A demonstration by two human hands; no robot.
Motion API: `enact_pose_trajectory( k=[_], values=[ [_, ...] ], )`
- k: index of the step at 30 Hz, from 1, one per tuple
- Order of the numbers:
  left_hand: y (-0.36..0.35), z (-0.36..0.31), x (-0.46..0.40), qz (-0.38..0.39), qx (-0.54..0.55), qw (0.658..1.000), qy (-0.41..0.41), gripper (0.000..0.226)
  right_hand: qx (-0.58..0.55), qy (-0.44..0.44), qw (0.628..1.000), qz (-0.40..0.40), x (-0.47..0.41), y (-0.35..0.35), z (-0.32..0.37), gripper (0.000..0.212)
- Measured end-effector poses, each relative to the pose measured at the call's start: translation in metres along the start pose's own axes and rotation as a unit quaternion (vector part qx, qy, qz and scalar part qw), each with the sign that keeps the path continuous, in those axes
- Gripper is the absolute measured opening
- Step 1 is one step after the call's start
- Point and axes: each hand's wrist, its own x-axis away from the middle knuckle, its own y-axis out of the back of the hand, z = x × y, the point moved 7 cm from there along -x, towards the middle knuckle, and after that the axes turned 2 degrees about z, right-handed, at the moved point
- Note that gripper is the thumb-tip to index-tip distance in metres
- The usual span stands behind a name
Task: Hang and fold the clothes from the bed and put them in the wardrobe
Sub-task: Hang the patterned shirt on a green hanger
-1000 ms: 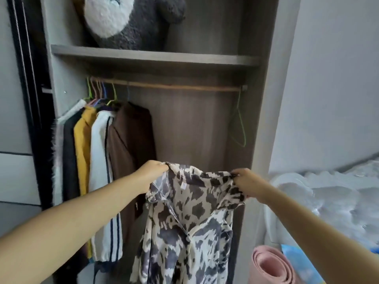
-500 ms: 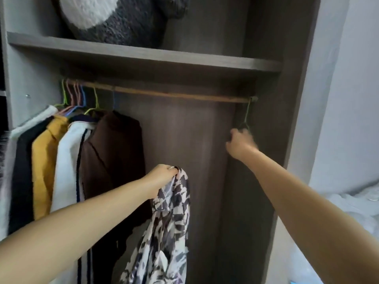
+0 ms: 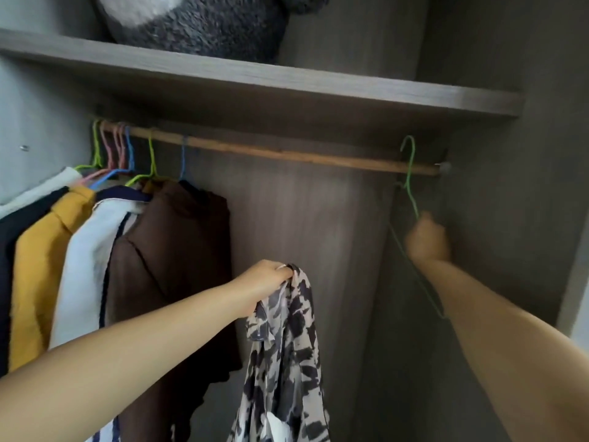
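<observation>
I stand close in front of the open wardrobe. My left hand (image 3: 267,282) grips the top of a black-and-white patterned blouse (image 3: 287,355), which hangs limp below it in the middle of the wardrobe. My right hand (image 3: 427,240) is raised at the right end and grips the neck of an empty green wire hanger (image 3: 410,173). The hanger's hook stands at the wooden rail (image 3: 287,156), near its right end. The hanger's lower part runs down behind my right forearm.
Several garments hang on coloured hangers at the rail's left: a brown top (image 3: 178,266), a white one with dark stripes (image 3: 92,256), a yellow one (image 3: 41,266). A shelf (image 3: 318,81) above holds a grey-and-white plush toy (image 3: 197,23). The wardrobe's side wall (image 3: 510,218) is right of my hand.
My right hand let go of the blouse, rose to the rail's right end and took the green hanger. The blouse now hangs from my left hand alone. The view moved closer.
</observation>
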Motion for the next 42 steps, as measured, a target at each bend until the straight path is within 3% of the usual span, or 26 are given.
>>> enact_pose_trajectory(
  k=[4,7,9,15,20,24,27,29,33,35,38,42],
  values=[
    [0.007,0.012,-0.013,-0.001,0.034,0.999,0.036,0.022,-0.162,0.012,0.983,-0.082,0.057,-0.015,-0.012,0.021],
    [0.008,0.026,-0.016,0.008,0.047,0.996,0.08,0.03,-0.379,-0.05,0.924,0.017,0.109,-0.047,-0.019,0.014],
    [0.009,0.035,-0.015,0.019,0.048,0.993,0.109,0.033,-0.478,-0.081,0.874,0.047,0.131,-0.051,-0.01,0.025],
    [0.025,0.055,-0.01,0.038,0.037,0.988,0.147,0.051,-0.636,-0.064,0.768,0.037,0.182,0.007,0.048,0.04],
    [0.03,0.059,-0.002,0.066,0.026,0.989,0.128,0.024,-0.719,-0.096,0.688,0.031,0.225,0.018,0.084,0.048],
    [0.039,0.045,0.011,0.11,0.008,0.985,0.133,0.048,-0.707,-0.13,0.695,0.022,0.259,-0.009,0.095,0.056],
    [0.063,0.034,0.016,0.117,0.002,0.986,0.121,0.031,-0.7,-0.146,0.699,0.015,0.281,-0.03,0.089,0.054],
    [0.08,0.027,0.016,0.122,-0.017,0.986,0.109,0.028,-0.671,-0.135,0.729,0.031,0.293,-0.041,0.085,0.049],
    [0.114,0.02,0.008,0.136,-0.069,0.984,0.089,0.046,-0.566,-0.121,0.807,0.118,0.308,-0.056,0.08,0.049],
    [0.131,0.028,0.001,0.121,-0.09,0.985,0.089,0.038,-0.503,-0.109,0.842,0.164,0.306,-0.053,0.077,0.053],
    [0.146,0.058,-0.006,0.109,-0.089,0.985,0.104,0.009,-0.422,-0.096,0.873,0.225,0.3,-0.035,0.075,0.048],
    [0.14,0.098,-0.011,0.097,-0.063,0.985,0.126,0.027,-0.275,-0.107,0.906,0.304,0.289,-0.003,0.073,0.051]
  ],
)
